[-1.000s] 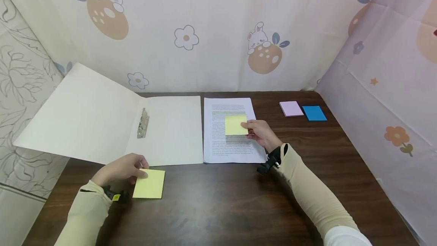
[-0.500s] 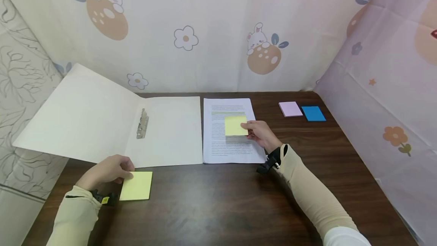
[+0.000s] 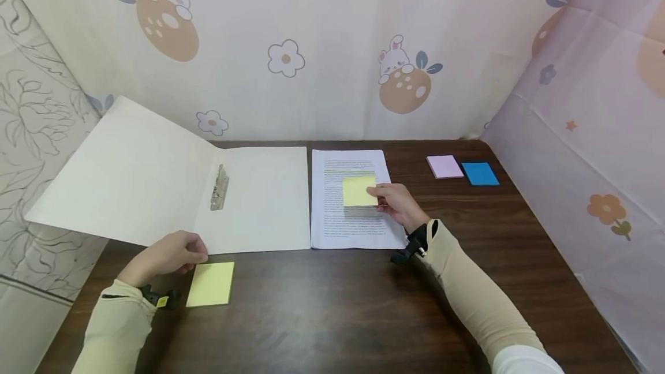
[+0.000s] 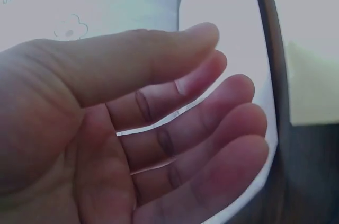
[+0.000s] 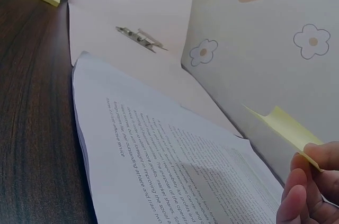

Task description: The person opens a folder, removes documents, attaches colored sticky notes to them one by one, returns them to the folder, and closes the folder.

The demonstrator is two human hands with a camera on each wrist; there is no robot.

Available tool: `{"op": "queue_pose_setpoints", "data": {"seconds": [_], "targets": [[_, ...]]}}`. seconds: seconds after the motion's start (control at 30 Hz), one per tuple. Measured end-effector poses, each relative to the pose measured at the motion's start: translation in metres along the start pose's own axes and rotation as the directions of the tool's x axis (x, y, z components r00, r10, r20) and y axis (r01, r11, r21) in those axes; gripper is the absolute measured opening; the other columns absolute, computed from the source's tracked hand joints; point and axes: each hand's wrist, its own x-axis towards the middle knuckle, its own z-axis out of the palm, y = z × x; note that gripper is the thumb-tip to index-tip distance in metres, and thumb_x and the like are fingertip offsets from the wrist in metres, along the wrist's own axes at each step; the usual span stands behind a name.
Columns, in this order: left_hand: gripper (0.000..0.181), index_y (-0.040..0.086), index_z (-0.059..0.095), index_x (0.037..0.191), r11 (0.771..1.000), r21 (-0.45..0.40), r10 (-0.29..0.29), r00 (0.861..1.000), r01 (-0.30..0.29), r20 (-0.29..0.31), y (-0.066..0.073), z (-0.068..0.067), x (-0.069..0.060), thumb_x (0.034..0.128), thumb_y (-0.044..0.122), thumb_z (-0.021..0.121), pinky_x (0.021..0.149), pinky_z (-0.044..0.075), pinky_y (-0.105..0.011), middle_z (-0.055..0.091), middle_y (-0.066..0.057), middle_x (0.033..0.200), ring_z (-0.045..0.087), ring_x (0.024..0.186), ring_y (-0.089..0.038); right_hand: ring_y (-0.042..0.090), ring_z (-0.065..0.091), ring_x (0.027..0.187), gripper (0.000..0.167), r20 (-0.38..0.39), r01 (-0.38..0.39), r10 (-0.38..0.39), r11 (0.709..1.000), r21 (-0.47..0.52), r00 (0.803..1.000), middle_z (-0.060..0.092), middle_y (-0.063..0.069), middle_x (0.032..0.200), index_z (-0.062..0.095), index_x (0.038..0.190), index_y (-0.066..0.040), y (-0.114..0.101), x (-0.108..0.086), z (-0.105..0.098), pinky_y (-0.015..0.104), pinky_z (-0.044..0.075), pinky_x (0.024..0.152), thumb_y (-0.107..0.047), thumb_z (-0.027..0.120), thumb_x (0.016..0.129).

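Observation:
My right hand (image 3: 399, 205) pinches a single yellow sticky note (image 5: 288, 128) by its right edge, between thumb and fingers. The note hovers over a stack of printed pages (image 3: 350, 229), one with a green highlighted line near the top. In the right wrist view the note looks slightly curled and stands apart from the paper. Beside a yellow sticky note pad (image 3: 210, 285) on the table, my left hand (image 3: 167, 257) has loosely bent fingers. The left wrist view shows a gap between its thumb and fingers, with nothing held.
An open white folder (image 3: 260, 206) lies left of the pages, its cover (image 3: 124, 178) tilted up against the left wall. A metal clip (image 3: 219, 188) is fixed near its spine. Pink (image 3: 444, 167) and blue (image 3: 480, 174) sticky note pads lie at the table's back right. Printed curtains border the table.
My left hand has drawn the yellow pad leftward along the table and let go of it. My right hand holds the yellow note in nearly the same place over the pages.

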Motion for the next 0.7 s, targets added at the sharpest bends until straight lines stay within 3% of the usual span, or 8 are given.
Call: {"op": "queue_pose_setpoints", "data": {"seconds": [0.23, 0.4, 0.7], "targets": [[0.025, -0.001, 0.063, 0.105, 0.998, 0.043, 0.054, 0.996, -0.051, -0.070, 0.015, -0.003, 0.009, 0.0945, 0.022, 0.061, 0.063, 0.049, -0.031, 0.066, -0.009, 0.084, 0.058, 0.072, -0.018, 0.011, 0.053, 0.070, 0.039, 0.002, -0.003, 0.003, 1.000, -0.004, 1.000, 0.065, -0.004, 0.078, 0.058, 0.125, 0.001, -0.001, -0.001, 0.001, 0.021, 0.045, 0.058, -0.019, 0.067, 0.092], [0.027, 0.000, 0.063, 0.108, 0.996, 0.016, 0.094, 0.988, -0.093, -0.123, 0.024, 0.001, 0.020, 0.0962, 0.024, 0.058, 0.066, 0.051, -0.031, 0.068, -0.011, 0.089, 0.063, 0.078, -0.020, 0.012, 0.053, 0.070, 0.038, 0.000, -0.007, 0.007, 1.000, -0.009, 1.000, 0.065, -0.004, 0.078, 0.059, 0.124, 0.001, 0.000, -0.001, 0.001, 0.021, 0.044, 0.058, -0.019, 0.067, 0.092], [0.030, -0.002, 0.063, 0.111, 0.992, -0.024, 0.115, 0.958, -0.126, -0.261, 0.037, 0.005, 0.036, 0.0987, 0.024, 0.054, 0.069, 0.051, -0.030, 0.069, -0.014, 0.096, 0.064, 0.081, -0.019, 0.011, 0.053, 0.068, 0.038, 0.015, 0.002, -0.002, 1.000, -0.017, 1.000, 0.064, -0.004, 0.077, 0.059, 0.123, 0.001, -0.002, -0.003, 0.001, 0.020, 0.044, 0.058, -0.019, 0.066, 0.092]]}}
